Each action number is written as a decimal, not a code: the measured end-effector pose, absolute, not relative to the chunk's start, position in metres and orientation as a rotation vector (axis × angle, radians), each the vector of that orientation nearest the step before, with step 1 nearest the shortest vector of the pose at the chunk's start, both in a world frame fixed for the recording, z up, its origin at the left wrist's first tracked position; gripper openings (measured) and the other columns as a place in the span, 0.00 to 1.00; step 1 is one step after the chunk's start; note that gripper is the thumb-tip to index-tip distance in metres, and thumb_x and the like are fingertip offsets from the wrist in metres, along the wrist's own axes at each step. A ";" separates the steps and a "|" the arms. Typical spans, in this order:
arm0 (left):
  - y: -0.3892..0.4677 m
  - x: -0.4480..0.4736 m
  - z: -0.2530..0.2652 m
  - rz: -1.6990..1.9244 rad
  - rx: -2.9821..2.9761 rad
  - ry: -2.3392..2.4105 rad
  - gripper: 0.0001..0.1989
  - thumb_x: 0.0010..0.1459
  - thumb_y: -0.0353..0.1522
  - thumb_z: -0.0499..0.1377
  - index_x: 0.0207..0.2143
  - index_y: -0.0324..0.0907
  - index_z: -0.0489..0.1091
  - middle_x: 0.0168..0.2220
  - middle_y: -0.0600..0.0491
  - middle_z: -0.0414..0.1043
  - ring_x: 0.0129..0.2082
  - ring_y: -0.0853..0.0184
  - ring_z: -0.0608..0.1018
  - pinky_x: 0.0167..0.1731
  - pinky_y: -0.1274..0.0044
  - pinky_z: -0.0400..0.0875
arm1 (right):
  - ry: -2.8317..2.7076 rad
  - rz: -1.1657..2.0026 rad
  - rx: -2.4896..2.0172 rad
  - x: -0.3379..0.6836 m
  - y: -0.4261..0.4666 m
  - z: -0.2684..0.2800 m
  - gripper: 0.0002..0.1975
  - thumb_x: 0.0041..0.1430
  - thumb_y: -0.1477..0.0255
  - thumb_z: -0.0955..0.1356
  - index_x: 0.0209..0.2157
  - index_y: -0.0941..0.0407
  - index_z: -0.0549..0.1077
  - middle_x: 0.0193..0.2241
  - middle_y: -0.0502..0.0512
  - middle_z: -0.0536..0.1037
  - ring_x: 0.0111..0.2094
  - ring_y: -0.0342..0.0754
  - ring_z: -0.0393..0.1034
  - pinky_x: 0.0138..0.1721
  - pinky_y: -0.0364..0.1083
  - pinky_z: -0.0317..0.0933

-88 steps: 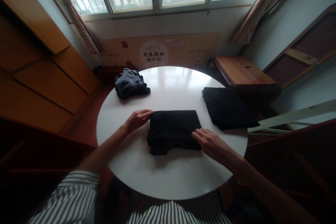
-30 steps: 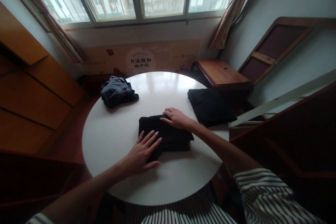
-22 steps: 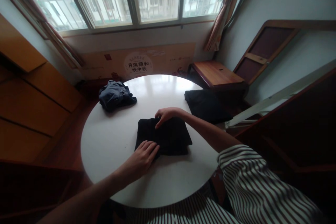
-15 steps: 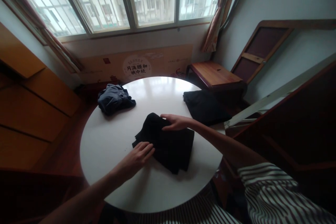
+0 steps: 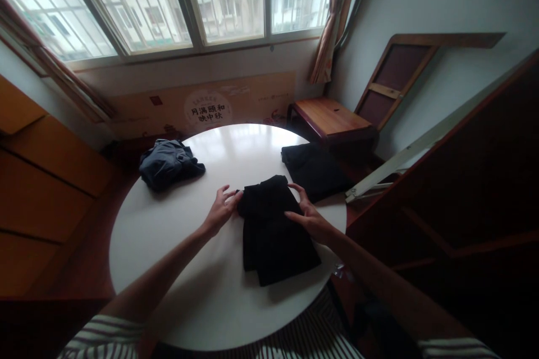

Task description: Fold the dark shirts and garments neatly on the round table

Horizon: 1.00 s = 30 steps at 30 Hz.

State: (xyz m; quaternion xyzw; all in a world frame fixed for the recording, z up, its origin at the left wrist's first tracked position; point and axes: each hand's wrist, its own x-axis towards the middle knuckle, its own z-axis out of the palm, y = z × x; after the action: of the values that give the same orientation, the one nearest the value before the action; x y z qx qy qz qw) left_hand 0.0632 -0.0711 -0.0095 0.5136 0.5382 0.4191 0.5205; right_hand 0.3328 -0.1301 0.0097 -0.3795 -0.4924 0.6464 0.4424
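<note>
A black folded garment [image 5: 278, 235] lies on the white round table [image 5: 168, 269], its layers slightly uneven at the near edge. At its upper left corner, the fingertips of my left hand [image 5: 221, 210] close on the cloth, with the index finger raised a little. My right hand [image 5: 311, 219] grips the right side, thumb on top and fingers at the far right edge; part of the fingers is hidden. Farther back on the right sits another folded black cloth [image 5: 315, 168]. A crumpled dark blue-grey garment [image 5: 168, 162] rests at the back left.
Beyond the table stands a low wooden stool or side table [image 5: 332, 115]. A leaning wooden frame [image 5: 396, 78] and a pale metal bar [image 5: 391, 162] are to the right. Orange-brown cabinets [image 5: 37, 196] line the left, and a barred window [image 5: 227, 0] is ahead.
The black garment has turned and shifted right, its far end now straighter. My left hand moved up from its near left side to the upper left corner. My right hand slid to its right edge.
</note>
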 end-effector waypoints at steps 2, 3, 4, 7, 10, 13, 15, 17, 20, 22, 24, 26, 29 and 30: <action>-0.066 0.072 -0.002 0.941 1.080 1.214 0.31 0.56 0.50 0.64 0.53 0.38 0.65 0.41 0.44 0.76 0.36 0.64 0.80 0.34 0.76 0.75 | -1.187 1.572 -0.915 0.333 -0.132 0.009 0.46 0.54 0.68 0.70 0.66 0.44 0.40 0.56 0.57 0.71 0.50 0.53 0.73 0.50 0.54 0.68; -0.065 0.076 0.001 0.901 1.060 1.171 0.29 0.54 0.51 0.65 0.48 0.37 0.70 0.37 0.46 0.76 0.33 0.65 0.80 0.31 0.77 0.74 | -1.188 1.543 -0.914 0.334 -0.132 0.009 0.46 0.55 0.68 0.70 0.67 0.44 0.40 0.58 0.58 0.69 0.53 0.53 0.72 0.52 0.54 0.67; -0.065 0.080 0.004 0.868 1.065 1.129 0.27 0.52 0.50 0.67 0.43 0.37 0.73 0.34 0.48 0.76 0.31 0.66 0.79 0.29 0.78 0.73 | -1.196 1.509 -0.917 0.336 -0.133 0.010 0.46 0.55 0.68 0.70 0.68 0.43 0.40 0.60 0.58 0.68 0.55 0.54 0.70 0.53 0.54 0.66; -0.069 0.089 0.007 0.861 1.162 1.033 0.22 0.47 0.45 0.72 0.37 0.37 0.76 0.32 0.50 0.77 0.31 0.67 0.78 0.30 0.79 0.72 | -1.216 1.436 -0.914 0.343 -0.134 0.013 0.47 0.56 0.68 0.68 0.69 0.41 0.39 0.63 0.56 0.65 0.58 0.54 0.67 0.56 0.55 0.64; -0.072 0.095 0.008 0.884 1.197 0.919 0.22 0.47 0.41 0.73 0.42 0.40 0.74 0.35 0.53 0.76 0.34 0.67 0.78 0.32 0.79 0.71 | -1.204 1.426 -0.919 0.352 -0.138 0.018 0.48 0.56 0.67 0.68 0.70 0.39 0.36 0.62 0.54 0.68 0.56 0.54 0.69 0.55 0.56 0.65; -0.070 0.102 0.012 0.753 1.121 0.821 0.24 0.50 0.41 0.72 0.45 0.43 0.69 0.35 0.54 0.75 0.32 0.69 0.78 0.29 0.80 0.70 | -1.206 1.433 -0.966 0.367 -0.140 0.025 0.49 0.56 0.67 0.69 0.70 0.40 0.36 0.58 0.54 0.71 0.53 0.55 0.72 0.52 0.56 0.68; -0.059 0.112 0.020 0.689 1.103 0.782 0.27 0.48 0.39 0.73 0.47 0.43 0.68 0.34 0.55 0.74 0.29 0.70 0.77 0.25 0.81 0.68 | -1.218 1.435 -0.977 0.381 -0.137 0.034 0.50 0.55 0.68 0.70 0.70 0.41 0.37 0.56 0.54 0.73 0.51 0.55 0.73 0.51 0.55 0.69; -0.038 0.130 0.033 0.714 1.117 0.760 0.29 0.46 0.36 0.74 0.48 0.42 0.68 0.32 0.55 0.74 0.27 0.71 0.77 0.24 0.82 0.67 | -1.243 1.391 -0.983 0.399 -0.127 0.047 0.50 0.54 0.69 0.71 0.70 0.42 0.39 0.55 0.54 0.74 0.51 0.56 0.74 0.50 0.55 0.70; 0.012 0.171 0.058 0.813 1.129 0.732 0.27 0.45 0.33 0.74 0.46 0.38 0.69 0.33 0.51 0.76 0.28 0.68 0.78 0.27 0.79 0.72 | -1.278 1.229 -1.023 0.430 -0.092 0.071 0.49 0.53 0.69 0.72 0.70 0.44 0.44 0.56 0.55 0.74 0.51 0.56 0.73 0.50 0.54 0.70; 0.050 0.202 0.069 0.857 1.138 0.755 0.22 0.47 0.31 0.73 0.43 0.35 0.71 0.32 0.49 0.77 0.28 0.68 0.79 0.29 0.78 0.73 | -1.273 1.158 -1.071 0.450 -0.060 0.081 0.49 0.53 0.69 0.73 0.70 0.46 0.45 0.56 0.57 0.73 0.50 0.56 0.74 0.50 0.55 0.70; 0.082 0.229 0.073 0.898 1.141 0.839 0.19 0.50 0.30 0.71 0.42 0.34 0.71 0.30 0.50 0.76 0.26 0.70 0.78 0.29 0.77 0.73 | -1.232 1.127 -1.151 0.466 -0.028 0.082 0.51 0.51 0.68 0.74 0.70 0.47 0.44 0.57 0.59 0.73 0.48 0.55 0.76 0.48 0.55 0.72; 0.104 0.249 0.068 0.926 1.133 0.922 0.16 0.52 0.30 0.69 0.41 0.34 0.71 0.29 0.51 0.75 0.25 0.71 0.76 0.28 0.78 0.73 | -1.167 1.086 -1.293 0.477 -0.003 0.075 0.55 0.48 0.68 0.76 0.70 0.47 0.42 0.58 0.63 0.70 0.46 0.55 0.76 0.46 0.54 0.73; 0.120 0.260 0.048 0.916 1.121 1.008 0.11 0.56 0.29 0.67 0.40 0.32 0.71 0.28 0.50 0.74 0.25 0.71 0.75 0.29 0.77 0.72 | -1.156 1.052 -1.534 0.485 0.011 0.057 0.64 0.41 0.67 0.80 0.71 0.49 0.38 0.59 0.69 0.67 0.47 0.55 0.75 0.45 0.53 0.73; 0.121 0.261 0.041 0.905 1.119 1.033 0.11 0.57 0.28 0.66 0.40 0.31 0.71 0.28 0.49 0.74 0.25 0.70 0.75 0.29 0.76 0.73 | -1.184 1.046 -1.580 0.486 0.010 0.052 0.67 0.39 0.67 0.81 0.71 0.49 0.37 0.58 0.70 0.67 0.47 0.55 0.75 0.45 0.53 0.73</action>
State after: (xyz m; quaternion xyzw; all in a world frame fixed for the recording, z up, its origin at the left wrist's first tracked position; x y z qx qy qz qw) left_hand 0.2610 0.1210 0.0412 0.4893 0.4516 0.3956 0.6326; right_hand 0.4857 0.0098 0.0522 -0.6355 -0.4763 0.4209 0.4384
